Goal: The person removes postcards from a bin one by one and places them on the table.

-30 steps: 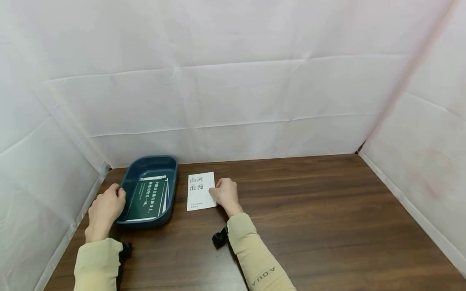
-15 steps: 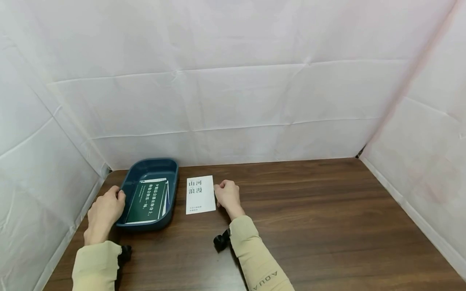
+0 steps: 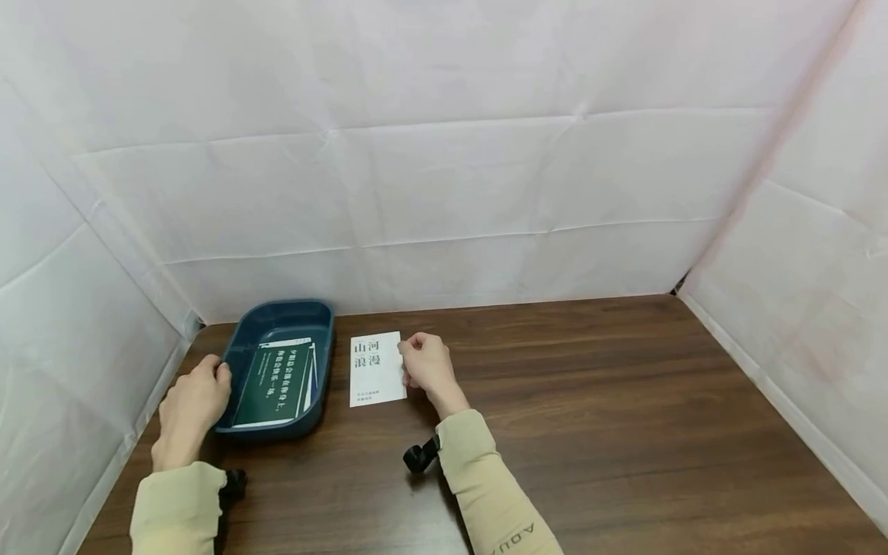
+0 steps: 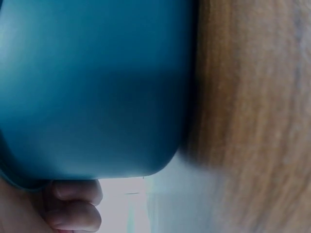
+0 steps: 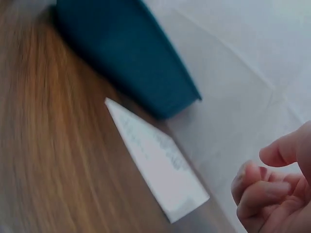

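Note:
A dark blue plastic bin stands at the table's back left. My left hand grips its left rim, with curled fingers below the bin wall in the left wrist view. Inside lie several cards, topped by a green card with white lettering. Right of the bin, a white card with dark characters lies flat. My right hand hovers by that card's right edge. In the right wrist view its fingers are loosely curled, the thumb stands apart, and nothing is between them.
The brown wood-grain table reaches back to a white sheet wall. Similar sheets hang at the left and right sides. Black wrist cameras sit at both cuffs, the right camera just above the tabletop.
My right hand has come off the white card's right edge, drawn slightly to the right, then risen a little beside it. My left hand stays on the bin's rim. The view shifts slightly.

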The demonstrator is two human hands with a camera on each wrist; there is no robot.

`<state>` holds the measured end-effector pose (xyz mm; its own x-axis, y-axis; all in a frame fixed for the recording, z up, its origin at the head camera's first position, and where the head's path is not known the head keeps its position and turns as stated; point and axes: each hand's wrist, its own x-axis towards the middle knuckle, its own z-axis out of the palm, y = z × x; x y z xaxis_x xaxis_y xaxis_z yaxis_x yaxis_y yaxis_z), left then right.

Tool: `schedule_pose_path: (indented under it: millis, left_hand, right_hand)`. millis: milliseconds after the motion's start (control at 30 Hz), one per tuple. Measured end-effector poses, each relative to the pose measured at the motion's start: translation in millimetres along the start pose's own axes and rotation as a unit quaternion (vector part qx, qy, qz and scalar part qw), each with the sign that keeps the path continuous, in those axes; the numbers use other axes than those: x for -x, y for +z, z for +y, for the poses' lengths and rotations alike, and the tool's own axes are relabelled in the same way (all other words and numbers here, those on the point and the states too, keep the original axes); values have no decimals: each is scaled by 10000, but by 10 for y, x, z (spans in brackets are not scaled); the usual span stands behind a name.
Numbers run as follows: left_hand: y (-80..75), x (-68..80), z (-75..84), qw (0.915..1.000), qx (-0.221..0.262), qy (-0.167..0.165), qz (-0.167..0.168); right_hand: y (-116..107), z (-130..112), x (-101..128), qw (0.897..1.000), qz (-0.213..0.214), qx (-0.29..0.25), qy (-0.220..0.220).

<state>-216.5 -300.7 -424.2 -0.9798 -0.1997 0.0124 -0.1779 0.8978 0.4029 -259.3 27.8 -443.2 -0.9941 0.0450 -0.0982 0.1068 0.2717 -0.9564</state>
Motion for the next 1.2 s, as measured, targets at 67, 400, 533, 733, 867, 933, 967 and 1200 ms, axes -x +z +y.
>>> schedule_pose_path:
  millis: [67, 400, 533, 733, 867, 933, 967, 1200]
  left_hand:
    - [-8, 0, -7, 10000, 8, 12, 25]
    - [2, 15, -4, 10000, 16, -14, -73]
    - [22, 7, -6, 10000, 11, 80, -6]
    - [22, -3, 27, 10000, 73, 57, -33]
    - [15, 1, 25, 9999, 113, -50, -85]
    - [13, 11, 8, 9999, 99, -70, -69]
    - [12, 17, -4, 9999, 87, -74, -60]
    - [37, 19, -46, 9999, 93, 38, -35]
  right_hand:
    - [3, -79, 65, 9996, -129, -238, -107]
    - [146, -379, 365, 9804, -551, -1801, -582]
    - [281, -542, 518, 9681, -942, -2200, -749]
    - [604, -779, 692, 9677, -1247, -2038, -801]
    - [819, -885, 716, 9647, -1662, -1964, -558]
    - [927, -918, 708, 9646, -1875, -1818, -354]
    - [976, -927, 703, 9653, -1959, -1707, -238]
    - [1251, -899, 588, 9317, -2237, -2701, 950]
